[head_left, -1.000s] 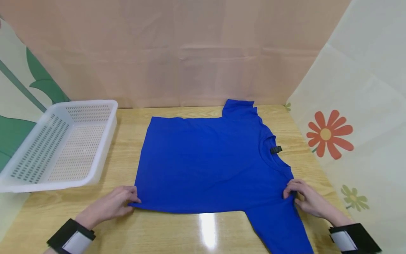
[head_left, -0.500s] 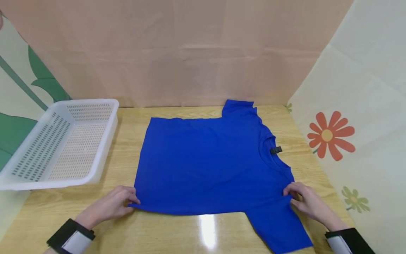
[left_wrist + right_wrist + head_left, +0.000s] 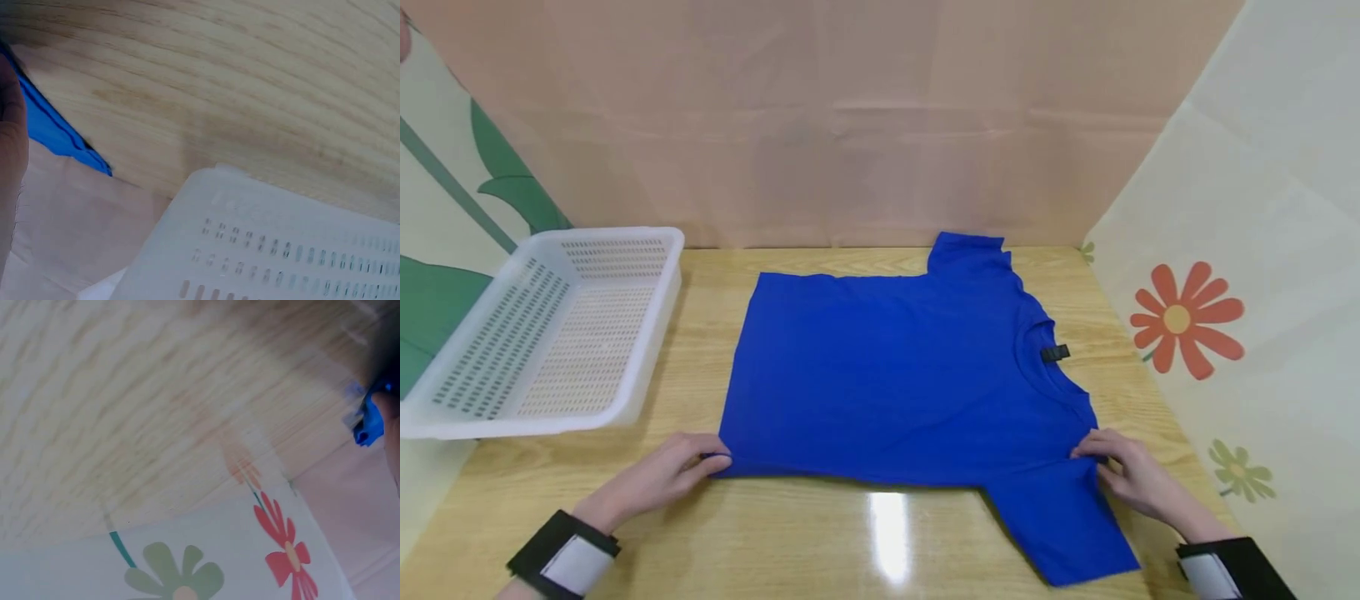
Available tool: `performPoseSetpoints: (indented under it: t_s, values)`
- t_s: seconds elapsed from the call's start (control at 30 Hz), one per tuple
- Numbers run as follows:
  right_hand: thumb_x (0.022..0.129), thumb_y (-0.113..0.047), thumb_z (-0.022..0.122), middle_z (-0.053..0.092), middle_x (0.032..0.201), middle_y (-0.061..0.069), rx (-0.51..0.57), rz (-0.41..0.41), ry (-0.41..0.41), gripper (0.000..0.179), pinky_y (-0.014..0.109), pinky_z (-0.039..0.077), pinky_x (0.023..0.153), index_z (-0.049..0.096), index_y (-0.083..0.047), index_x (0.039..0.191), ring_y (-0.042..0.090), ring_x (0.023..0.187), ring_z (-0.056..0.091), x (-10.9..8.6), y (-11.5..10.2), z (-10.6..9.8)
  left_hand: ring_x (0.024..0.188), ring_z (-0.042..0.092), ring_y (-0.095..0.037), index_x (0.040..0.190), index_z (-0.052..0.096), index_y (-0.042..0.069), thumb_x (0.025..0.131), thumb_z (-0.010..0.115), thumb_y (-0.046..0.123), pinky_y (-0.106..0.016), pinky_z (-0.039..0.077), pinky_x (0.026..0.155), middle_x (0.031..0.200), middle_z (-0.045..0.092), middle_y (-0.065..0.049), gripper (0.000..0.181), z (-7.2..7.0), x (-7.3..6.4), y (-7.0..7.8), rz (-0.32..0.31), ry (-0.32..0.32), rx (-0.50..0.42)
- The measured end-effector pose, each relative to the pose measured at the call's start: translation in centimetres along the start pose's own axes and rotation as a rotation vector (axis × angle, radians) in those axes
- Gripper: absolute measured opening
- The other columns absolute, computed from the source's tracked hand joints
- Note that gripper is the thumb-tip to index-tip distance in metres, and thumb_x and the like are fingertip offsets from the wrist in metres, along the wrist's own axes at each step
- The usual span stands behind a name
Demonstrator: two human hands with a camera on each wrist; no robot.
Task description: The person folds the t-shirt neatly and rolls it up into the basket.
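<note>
A person's left hand [image 3: 670,475] pinches the near hem corner of a blue T-shirt [image 3: 880,375], thumb and fingers together on the cloth, while the right hand [image 3: 1131,475] grips the near shoulder, beside the neckline. Watching from a distance, I see both hands clamped on fabric at once, though the right wrist camera gives me only a blurred scrap of blue at its edge.

The shirt lies between the two grips and away from the person, its long axis running from the hem at left to the collar at right, where a black tag [image 3: 1055,353] shows. The near sleeve slants toward the person; the far sleeve points to the back of the table. Neither hand is nearer, as each holds one end of the near side, and I judge that pairing to be the relation that counts.

Beneath is a wood-grain table [image 3: 805,542], glossy with reflected light. A white perforated basket [image 3: 647,346] stands left, nearer the left hand and apart from the shirt. Behind hangs a creased pinkish-tan backdrop [image 3: 880,125]; a flower-printed panel [image 3: 1285,250] flanks the right.
</note>
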State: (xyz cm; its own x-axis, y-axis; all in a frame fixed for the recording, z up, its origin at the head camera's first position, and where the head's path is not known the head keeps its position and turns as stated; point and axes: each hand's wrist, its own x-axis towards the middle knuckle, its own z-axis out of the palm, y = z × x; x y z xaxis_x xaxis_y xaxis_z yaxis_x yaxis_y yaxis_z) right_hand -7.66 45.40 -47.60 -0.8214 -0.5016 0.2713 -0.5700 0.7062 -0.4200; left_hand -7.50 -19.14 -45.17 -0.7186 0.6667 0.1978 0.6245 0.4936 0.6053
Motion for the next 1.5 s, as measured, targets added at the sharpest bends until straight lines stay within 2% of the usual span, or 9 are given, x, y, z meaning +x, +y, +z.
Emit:
performPoseSetpoints:
  t_s: [0.13, 0.27, 0.4, 0.5, 0.7, 0.9, 1.1, 1.27, 1.5]
  values:
    - [0.071, 0.028, 0.063, 0.072, 0.097, -0.001, 0.166, 0.078, -0.059, 0.050, -0.004, 0.036, 0.085, 0.074, -0.013, 0.096, -0.020, 0.109, 0.049, -0.3, 0.7, -0.8, 0.076, 0.056, 0.006, 0.091, 0.070, 0.014, 0.098, 0.062, 0.004, -0.019, 0.050, 0.066, 0.081, 0.068, 0.010, 0.015, -0.5, 0.1, -0.1, -0.044, -0.004, -0.013]
    - [0.083, 0.019, 0.062, 0.075, 0.103, 0.003, 0.223, 0.231, -0.123, 0.038, -0.002, 0.037, 0.087, 0.075, -0.012, 0.102, -0.023, 0.113, 0.046, -0.4, 1.1, -1.5, 0.077, 0.059, 0.004, 0.096, 0.074, 0.008, 0.098, 0.061, 0.004, -0.023, 0.053, 0.067, 0.084, 0.072, 0.006, 0.013, -0.8, 0.3, -0.3, -0.106, -0.007, -0.017]
    - [0.093, 0.008, 0.061, 0.075, 0.107, 0.017, 0.181, 0.360, -0.150, 0.022, 0.006, 0.047, 0.078, 0.074, -0.003, 0.106, -0.022, 0.103, 0.049, -0.1, 1.1, -1.8, 0.076, 0.058, 0.004, 0.098, 0.075, 0.003, 0.097, 0.063, 0.003, -0.022, 0.053, 0.066, 0.085, 0.074, 0.001, 0.012, -0.8, 0.6, -0.4, -0.168, 0.007, -0.002]
    - [0.098, 0.003, 0.058, 0.074, 0.102, 0.022, 0.127, 0.414, -0.121, 0.018, 0.013, 0.050, 0.069, 0.071, 0.007, 0.109, -0.019, 0.089, 0.052, 0.3, 0.8, -1.9, 0.073, 0.056, 0.005, 0.100, 0.076, 0.001, 0.097, 0.063, 0.004, -0.021, 0.051, 0.064, 0.084, 0.074, -0.001, 0.013, -1.0, 1.2, -0.3, -0.230, 0.017, 0.007]
    - [0.102, -0.001, 0.051, 0.058, 0.072, 0.001, 0.034, 0.379, -0.006, 0.018, 0.023, 0.039, 0.053, 0.066, 0.008, 0.106, -0.002, 0.061, 0.043, 2.0, 0.3, -1.8, 0.076, 0.060, -0.002, 0.103, 0.076, 0.001, 0.099, 0.061, 0.009, -0.024, 0.052, 0.068, 0.088, 0.074, -0.001, 0.017, -1.5, 2.4, -0.2, -0.327, 0.062, 0.064]
    - [0.105, -0.008, 0.047, 0.052, 0.067, 0.001, -0.053, 0.437, -0.006, 0.022, 0.023, 0.037, 0.052, 0.065, 0.004, 0.099, 0.004, 0.058, 0.043, 3.9, 0.3, -1.4, 0.091, 0.074, -0.027, 0.101, 0.076, -0.002, 0.096, 0.063, 0.004, -0.040, 0.059, 0.078, 0.100, 0.077, -0.016, 0.014, -1.4, 3.6, -0.8, -0.337, 0.166, 0.147]
    - [0.106, -0.009, 0.044, 0.057, 0.066, 0.005, -0.084, 0.532, -0.005, 0.031, 0.024, 0.039, 0.050, 0.064, 0.014, 0.112, 0.015, 0.057, 0.048, 5.1, 0.7, -0.7, 0.097, 0.073, -0.034, 0.107, 0.073, -0.005, 0.099, 0.060, 0.005, -0.050, 0.057, 0.084, 0.105, 0.076, -0.021, 0.018, -1.6, 5.1, -1.6, -0.401, 0.171, 0.177]
    - [0.107, -0.012, 0.042, 0.052, 0.062, 0.005, -0.109, 0.579, 0.005, 0.035, 0.027, 0.035, 0.048, 0.065, 0.010, 0.094, 0.017, 0.054, 0.046, 6.1, 1.3, -0.4, 0.094, 0.073, -0.032, 0.106, 0.073, -0.005, 0.100, 0.058, 0.004, -0.049, 0.058, 0.082, 0.102, 0.076, -0.020, 0.018, -1.9, 5.9, -2.4, -0.428, 0.178, 0.187]
    - [0.109, -0.023, 0.039, 0.046, 0.057, 0.004, -0.175, 0.659, -0.023, 0.048, 0.030, 0.033, 0.049, 0.057, -0.004, 0.069, 0.019, 0.052, 0.045, 7.0, 2.0, 0.2, 0.094, 0.072, -0.033, 0.105, 0.073, -0.005, 0.100, 0.058, 0.005, -0.050, 0.057, 0.084, 0.101, 0.076, -0.020, 0.018, -1.8, 7.1, -3.5, -0.427, 0.200, 0.245]
